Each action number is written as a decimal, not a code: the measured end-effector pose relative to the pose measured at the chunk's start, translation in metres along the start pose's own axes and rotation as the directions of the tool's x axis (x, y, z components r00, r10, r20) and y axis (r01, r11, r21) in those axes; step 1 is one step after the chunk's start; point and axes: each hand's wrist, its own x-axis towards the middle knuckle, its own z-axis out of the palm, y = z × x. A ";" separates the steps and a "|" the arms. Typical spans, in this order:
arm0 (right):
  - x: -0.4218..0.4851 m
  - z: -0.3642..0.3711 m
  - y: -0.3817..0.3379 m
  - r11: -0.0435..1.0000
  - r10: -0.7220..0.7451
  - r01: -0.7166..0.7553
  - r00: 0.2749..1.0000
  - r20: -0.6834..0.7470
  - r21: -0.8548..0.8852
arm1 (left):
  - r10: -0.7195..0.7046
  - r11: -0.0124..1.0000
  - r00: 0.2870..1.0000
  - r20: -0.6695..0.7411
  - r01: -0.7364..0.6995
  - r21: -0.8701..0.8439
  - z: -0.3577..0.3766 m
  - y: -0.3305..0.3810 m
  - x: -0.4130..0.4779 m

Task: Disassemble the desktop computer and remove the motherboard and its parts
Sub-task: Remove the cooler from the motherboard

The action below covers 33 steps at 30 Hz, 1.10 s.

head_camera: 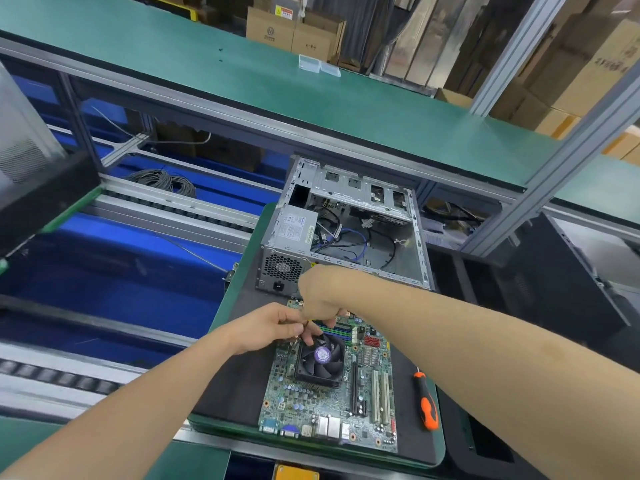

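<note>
– Looking at the flat green printed motherboard [325,407], where does it sit, and what are the hands doing?

– It lies face up on a matte black mat [232,386] on the green surface [238,282], already out of the grey sheet-metal computer case [412,251], which stands open just beyond the board's far edge. Both hands work at the board's far-left corner. The left hand [270,329] has thumb and fingers curled together beside the square black cooler fan [320,358]. The right hand [317,296] is bunched over the far end of the green-and-black memory slots [341,329]. I cannot tell what either one actually holds; the fingers hide it.

– What could go wrong?

– The board is thin and stiff, studded with small capacitors and solder points. I'd judge that a hard pull at one corner could flex it or drag it across the mat. A finger slipping could catch the thin plastic fan blades or bend a nearby pin. If a latch or plug is not fully released, tugging might crack its brittle plastic.

– Anything else close by?

– A screwdriver with a ribbed orange-and-black handle [427,407] lies on the mat to the board's right, apart from it. Loose black and blue cables [356,237] trail inside the case; they look limp and snag-prone.
</note>
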 end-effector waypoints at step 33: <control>-0.004 0.006 0.004 0.960 -0.150 0.077 0.953 -0.263 -0.269 | -0.032 0.999 0.995 -0.097 0.033 0.004 0.006 0.003 -0.004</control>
